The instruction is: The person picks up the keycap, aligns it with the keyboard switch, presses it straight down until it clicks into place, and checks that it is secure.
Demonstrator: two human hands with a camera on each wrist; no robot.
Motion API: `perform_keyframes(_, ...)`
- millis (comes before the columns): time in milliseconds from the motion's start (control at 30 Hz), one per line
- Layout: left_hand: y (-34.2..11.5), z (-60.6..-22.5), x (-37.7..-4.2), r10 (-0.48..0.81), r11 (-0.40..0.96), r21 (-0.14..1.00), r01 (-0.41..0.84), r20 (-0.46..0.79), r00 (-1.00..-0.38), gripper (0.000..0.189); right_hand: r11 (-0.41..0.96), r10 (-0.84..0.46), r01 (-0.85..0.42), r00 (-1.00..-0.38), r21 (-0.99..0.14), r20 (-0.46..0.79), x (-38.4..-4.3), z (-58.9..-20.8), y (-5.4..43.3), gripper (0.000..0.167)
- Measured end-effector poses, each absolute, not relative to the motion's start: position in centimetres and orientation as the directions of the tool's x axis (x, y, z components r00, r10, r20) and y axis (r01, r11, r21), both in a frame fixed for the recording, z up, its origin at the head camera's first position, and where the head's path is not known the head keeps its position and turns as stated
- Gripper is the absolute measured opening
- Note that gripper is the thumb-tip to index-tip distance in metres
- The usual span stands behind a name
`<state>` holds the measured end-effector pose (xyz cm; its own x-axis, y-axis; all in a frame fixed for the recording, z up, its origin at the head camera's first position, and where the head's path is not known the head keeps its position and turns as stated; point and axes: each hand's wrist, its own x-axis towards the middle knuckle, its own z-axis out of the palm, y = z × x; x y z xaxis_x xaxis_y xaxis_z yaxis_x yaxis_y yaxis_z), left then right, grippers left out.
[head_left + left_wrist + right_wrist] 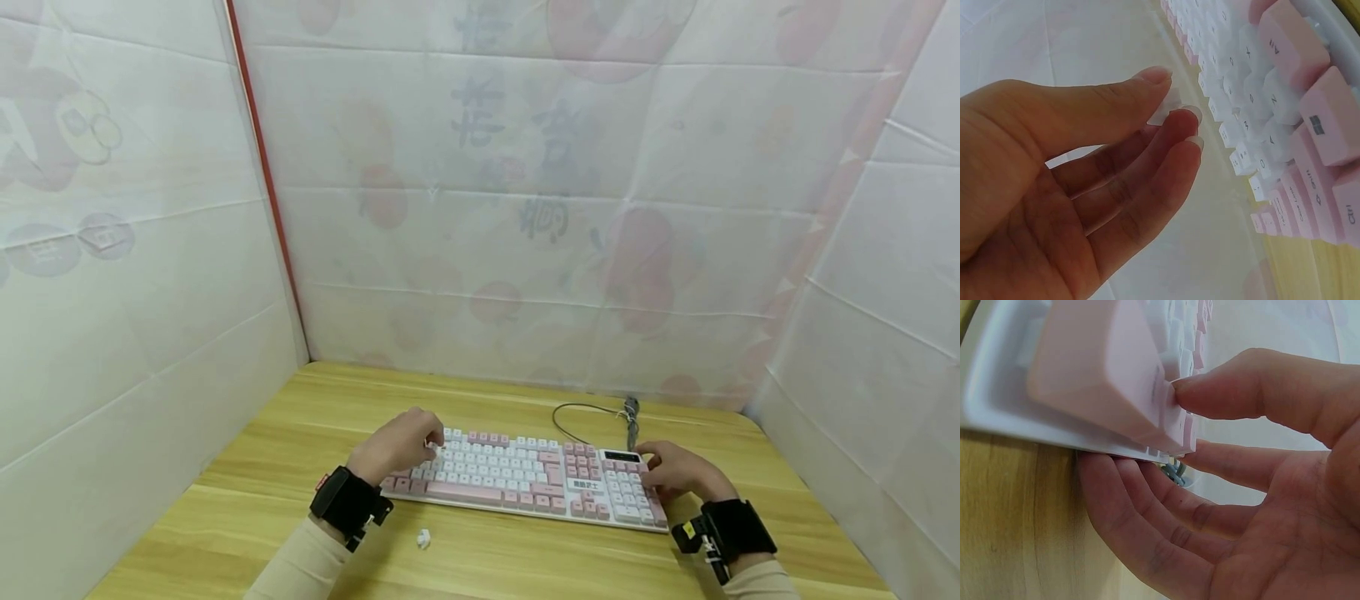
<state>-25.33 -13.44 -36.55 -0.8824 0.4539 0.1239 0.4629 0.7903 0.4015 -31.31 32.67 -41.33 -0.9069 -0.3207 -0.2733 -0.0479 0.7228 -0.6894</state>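
Observation:
A pink and white keyboard (480, 493) lies across the wooden table. My left hand (397, 446) is over its left end, thumb and forefinger pinching a small white keycap (1165, 109), partly hidden by the fingertips. In the left wrist view that keycap is apart from the rows of keys (1250, 106). At the other end, my right hand (678, 471) grips the keyboard's right edge. Its thumb (1210, 394) rests on the pink keys of the number pad, while several fingers (1129, 506) curl at the underside of the edge.
Nearer the front lies a small white piece (423, 539), separate from the keyboard. Behind the keyboard is a bundled grey cable (632, 421) with a loop to its left. Pale printed sheets (480, 250) form walls at the back and both sides of the table (525, 567).

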Motion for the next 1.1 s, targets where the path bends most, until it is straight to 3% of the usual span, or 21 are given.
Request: perform_keyframes(1100,-13.7,-36.5,-27.4,0.372,0.808,0.460,0.368,0.087,-0.924,0.019,0.727,-0.318,-0.048,-0.908,-0.685,-0.274,-31.1,-41.1,32.5,0.070)
